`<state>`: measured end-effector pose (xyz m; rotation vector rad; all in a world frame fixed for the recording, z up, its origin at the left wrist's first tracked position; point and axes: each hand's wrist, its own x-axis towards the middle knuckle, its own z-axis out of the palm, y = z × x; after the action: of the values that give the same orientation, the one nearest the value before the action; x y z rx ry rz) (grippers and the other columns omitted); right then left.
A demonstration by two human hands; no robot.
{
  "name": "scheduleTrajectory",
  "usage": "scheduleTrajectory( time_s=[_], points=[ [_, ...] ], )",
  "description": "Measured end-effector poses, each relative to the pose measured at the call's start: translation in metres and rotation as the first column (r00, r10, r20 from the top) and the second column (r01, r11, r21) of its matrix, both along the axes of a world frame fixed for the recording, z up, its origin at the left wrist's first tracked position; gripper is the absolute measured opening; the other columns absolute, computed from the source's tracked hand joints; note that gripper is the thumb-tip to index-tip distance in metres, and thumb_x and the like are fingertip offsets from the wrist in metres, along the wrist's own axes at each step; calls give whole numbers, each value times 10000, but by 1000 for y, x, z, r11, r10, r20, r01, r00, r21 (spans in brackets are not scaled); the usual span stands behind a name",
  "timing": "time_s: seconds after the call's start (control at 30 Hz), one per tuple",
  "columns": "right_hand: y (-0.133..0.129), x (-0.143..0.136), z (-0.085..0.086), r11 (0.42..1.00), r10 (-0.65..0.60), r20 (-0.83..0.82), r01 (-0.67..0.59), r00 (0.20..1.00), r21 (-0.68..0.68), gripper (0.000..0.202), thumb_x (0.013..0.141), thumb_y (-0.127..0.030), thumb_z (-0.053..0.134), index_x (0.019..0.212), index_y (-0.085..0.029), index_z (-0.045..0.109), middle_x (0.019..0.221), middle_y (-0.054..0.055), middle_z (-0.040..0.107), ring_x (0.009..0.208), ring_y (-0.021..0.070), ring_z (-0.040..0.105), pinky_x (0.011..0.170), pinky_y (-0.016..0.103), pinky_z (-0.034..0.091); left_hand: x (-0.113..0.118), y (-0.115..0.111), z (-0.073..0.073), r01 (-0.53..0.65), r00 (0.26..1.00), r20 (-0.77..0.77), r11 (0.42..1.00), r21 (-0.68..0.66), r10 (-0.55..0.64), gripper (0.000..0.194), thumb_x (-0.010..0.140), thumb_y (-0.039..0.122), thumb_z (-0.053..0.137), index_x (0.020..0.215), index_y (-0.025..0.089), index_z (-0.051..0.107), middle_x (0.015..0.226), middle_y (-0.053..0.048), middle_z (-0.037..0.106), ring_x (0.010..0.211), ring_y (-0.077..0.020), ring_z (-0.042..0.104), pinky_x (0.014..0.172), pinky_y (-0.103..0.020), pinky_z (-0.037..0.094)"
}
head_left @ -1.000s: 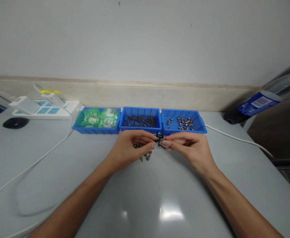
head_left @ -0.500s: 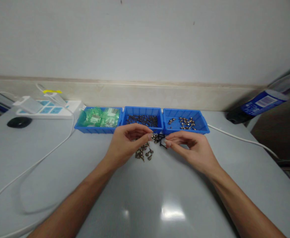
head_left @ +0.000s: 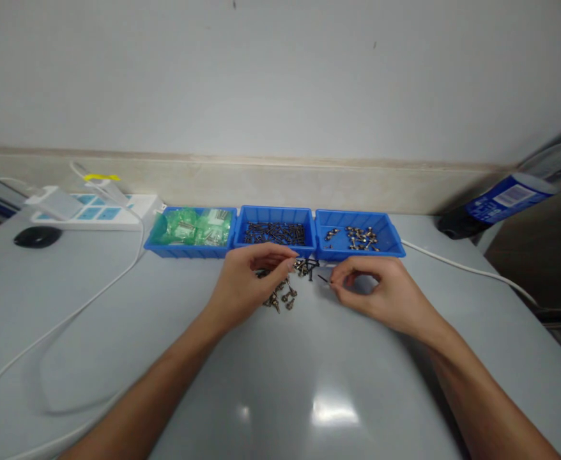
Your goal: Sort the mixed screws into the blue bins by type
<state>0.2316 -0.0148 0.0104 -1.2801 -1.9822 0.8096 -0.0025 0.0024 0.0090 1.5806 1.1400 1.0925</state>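
A dark screw (head_left: 323,278) is pinched between the thumb and fingertips of my right hand (head_left: 374,286), just right of a loose pile. That pile has silvery screws (head_left: 275,299) toward the front and black screws (head_left: 311,268) at its right. Over the pile's left side is my left hand (head_left: 256,275), its thumb and fingertips drawn together; anything between them is too small to name. Behind the hands, the middle blue bin (head_left: 276,211) holds dark screws, and the right blue bin (head_left: 361,255) holds shiny round-headed pieces.
The left blue bin (head_left: 189,252) contains green plastic bags (head_left: 181,225). At the back left are a white power strip (head_left: 141,214) and a black mouse (head_left: 38,236). White cables cross both sides. A bottle (head_left: 501,201) leans at the right.
My right hand has drawn back slightly to the right, lifting a dark screw off the pile. My left hand has shifted very little.
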Motion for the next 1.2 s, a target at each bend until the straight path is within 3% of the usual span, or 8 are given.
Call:
scheduleTrajectory(
  time_s=[0.1, 0.27, 0.47, 0.57, 0.73, 0.87, 1.03, 1.2],
  points=[
    [-2, -2, 2, 997, 14, -181, -28, 983, -74, 17, 769, -208, 734, 773, -195, 742, 778, 35, 753, 672, 160, 666, 655, 288, 560, 3, -4, 0, 103, 993, -65, 995, 15, -102, 117, 844, 221, 720, 929, 168, 781, 900, -63, 799, 796, -178, 750, 746, -263, 613],
    [-3, -7, 1, 987, 11, -376, -70, 927, -144, 115, 756, -289, 821, 768, -191, 761, 803, 67, 772, 710, 176, 709, 684, 291, 595, 2, -7, 4, 278, 960, -31, 960, -34, -279, 115, 836, 198, 722, 927, 158, 781, 868, -57, 788, 784, -163, 734, 719, -241, 594],
    [-2, -10, -2, 977, -1, -470, -100, 883, -189, 123, 735, -279, 850, 786, -204, 767, 818, 56, 784, 722, 174, 728, 680, 274, 595, -1, -7, 10, 338, 941, 73, 933, -120, -331, 107, 799, 199, 762, 884, 139, 788, 784, -60, 778, 695, -151, 717, 654, -228, 591],
    [-1, -10, -6, 991, -37, -378, -15, 925, -134, 140, 766, -307, 822, 829, -202, 756, 835, 50, 775, 699, 167, 705, 661, 283, 579, -3, -3, 7, 254, 964, 112, 957, -140, -240, 125, 801, 236, 779, 886, 146, 792, 801, -64, 788, 705, -165, 738, 638, -226, 607],
    [0, -14, -19, 981, -111, 50, 101, 993, 164, 83, 813, -249, 752, 829, -186, 700, 786, 26, 723, 691, 165, 643, 678, 300, 507, -7, 8, -1, -44, 963, 265, 999, -22, 48, 381, 770, 221, 822, 1139, 170, 742, 1098, -75, 782, 988, -188, 753, 933, -272, 606],
    [-1, -22, -25, 974, -127, 197, 85, 972, 211, 112, 798, -241, 754, 849, -180, 674, 781, 23, 693, 698, 174, 623, 658, 293, 469, -7, 9, -2, -72, 969, 237, 997, 23, 65, 343, 794, 237, 801, 1122, 158, 740, 1077, -86, 784, 972, -192, 756, 934, -288, 609],
    [-1, -24, -26, 976, -114, 196, 74, 974, 202, 68, 805, -124, 665, 835, -182, 683, 751, 10, 688, 667, 158, 615, 651, 279, 459, -3, 4, -2, -36, 996, 86, 998, 50, 31, 136, 832, 240, 750, 937, 160, 779, 913, -69, 795, 834, -176, 761, 810, -258, 624],
    [1, -18, -18, 993, -108, -53, 111, 993, 46, 64, 782, -136, 685, 817, -183, 711, 750, 10, 720, 671, 151, 647, 664, 276, 510, -3, 3, -1, 0, 999, 48, 999, 34, -1, 148, 830, 239, 741, 948, 156, 772, 888, -68, 793, 802, -173, 755, 772, -259, 620]
  ],
)
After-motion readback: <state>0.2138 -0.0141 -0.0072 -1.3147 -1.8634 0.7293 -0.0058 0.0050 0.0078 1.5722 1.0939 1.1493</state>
